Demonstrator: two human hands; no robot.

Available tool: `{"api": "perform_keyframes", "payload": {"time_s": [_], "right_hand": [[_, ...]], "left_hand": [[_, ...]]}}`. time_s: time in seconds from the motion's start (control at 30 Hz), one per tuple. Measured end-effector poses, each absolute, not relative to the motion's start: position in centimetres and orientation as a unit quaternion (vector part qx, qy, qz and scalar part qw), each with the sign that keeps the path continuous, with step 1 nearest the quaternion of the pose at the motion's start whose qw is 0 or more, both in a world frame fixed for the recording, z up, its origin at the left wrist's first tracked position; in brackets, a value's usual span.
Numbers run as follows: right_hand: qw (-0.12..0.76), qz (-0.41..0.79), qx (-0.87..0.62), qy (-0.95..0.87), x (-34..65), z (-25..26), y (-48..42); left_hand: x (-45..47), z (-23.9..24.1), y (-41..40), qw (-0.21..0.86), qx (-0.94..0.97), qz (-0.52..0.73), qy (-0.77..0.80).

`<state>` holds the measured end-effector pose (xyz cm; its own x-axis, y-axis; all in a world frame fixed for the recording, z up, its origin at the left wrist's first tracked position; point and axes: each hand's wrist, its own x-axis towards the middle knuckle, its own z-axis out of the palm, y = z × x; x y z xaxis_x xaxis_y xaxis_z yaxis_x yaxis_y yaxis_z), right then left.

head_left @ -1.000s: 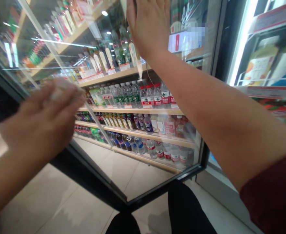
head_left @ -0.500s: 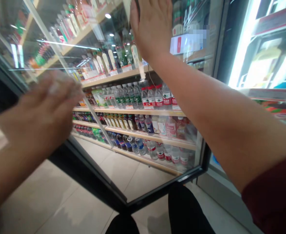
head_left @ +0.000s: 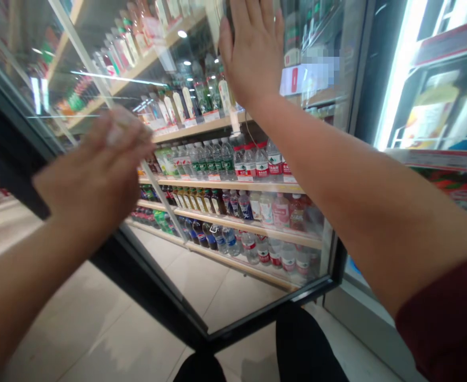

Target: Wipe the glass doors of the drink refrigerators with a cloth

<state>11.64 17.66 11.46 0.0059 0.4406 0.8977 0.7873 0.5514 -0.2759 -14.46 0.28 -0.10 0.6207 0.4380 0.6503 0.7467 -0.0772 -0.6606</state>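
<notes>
Glass door [head_left: 225,223], black-framed and reflecting bottle shelves, has right hand [head_left: 253,50] flat, left hand [head_left: 98,170] blurred, grip unclear.

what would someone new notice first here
Two bare hands on an open glass door: the right hand pressed flat near the top, the left hand blurred at mid-left, holding something pale that could be a cloth. Through the glass, shelves of bottles fill the middle.
</notes>
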Motion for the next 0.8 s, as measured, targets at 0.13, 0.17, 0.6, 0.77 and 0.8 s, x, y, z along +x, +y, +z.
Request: {"api": "perform_keyframes", "payload": {"time_s": [0.13,0.17,0.6,0.77,0.8], "right_hand": [[0.547,-0.166,-0.443,-0.691,11.7,11.4,17.8],[0.547,-0.164,-0.44,-0.693,11.7,11.4,17.8],[0.502,-0.188,-0.495,-0.683,11.9,11.4,17.2],[0.542,-0.169,-0.459,-0.683,12.0,11.3,17.9],[0.554,-0.166,-0.444,-0.684,12.0,11.3,18.2]], "left_hand": [[-11.7,-6.6,-1.0,0.563,-0.755,0.039,-0.335],[-11.8,-6.1,-1.1,0.556,-0.762,0.049,-0.328],[-9.4,-4.8,1.8,0.586,-0.751,0.008,-0.305],[-10.2,0.3,2.5,0.604,-0.712,-0.036,-0.357],[-10.6,2.1,2.6,0.61,-0.689,-0.067,-0.386]]}}
